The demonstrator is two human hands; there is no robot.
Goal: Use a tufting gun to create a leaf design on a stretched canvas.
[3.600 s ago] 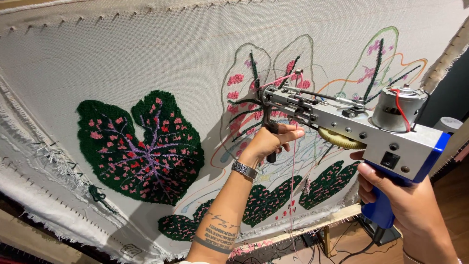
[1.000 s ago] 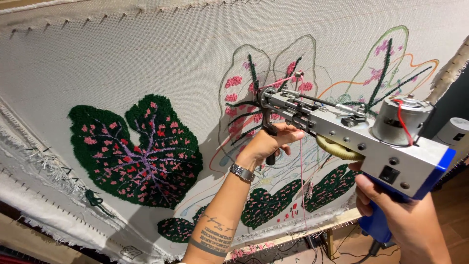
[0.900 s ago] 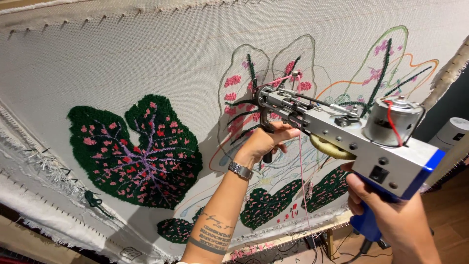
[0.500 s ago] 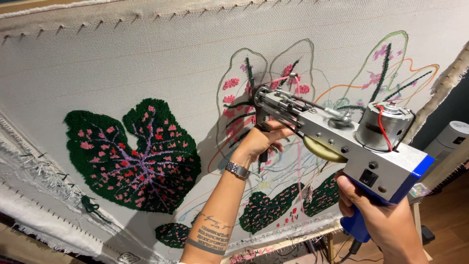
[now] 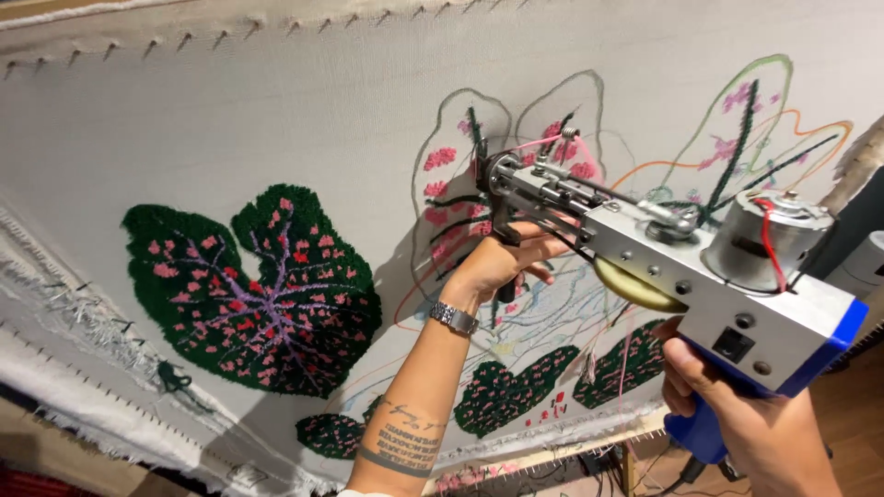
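In the centre of the frame our left hand (image 5: 502,262) has its fingers curled tight around the black front handle of the tufting gun (image 5: 672,276), and at the lower right our right hand (image 5: 737,423) closes its fingers around the blue rear grip. The gun lies across the right half of the frame, and its needle tip touches the stretched white cloth (image 5: 276,120) beside the outlined leaf with pink spots (image 5: 460,175). The finished dark green leaf (image 5: 253,290) is well apart at the left, the upper left of the cloth is bare up to its nailed top edge, and the wooden frame bar (image 5: 552,451) runs along the bottom.

Wooden floor (image 5: 852,419) at lower right, beside a white appliance (image 5: 861,265).
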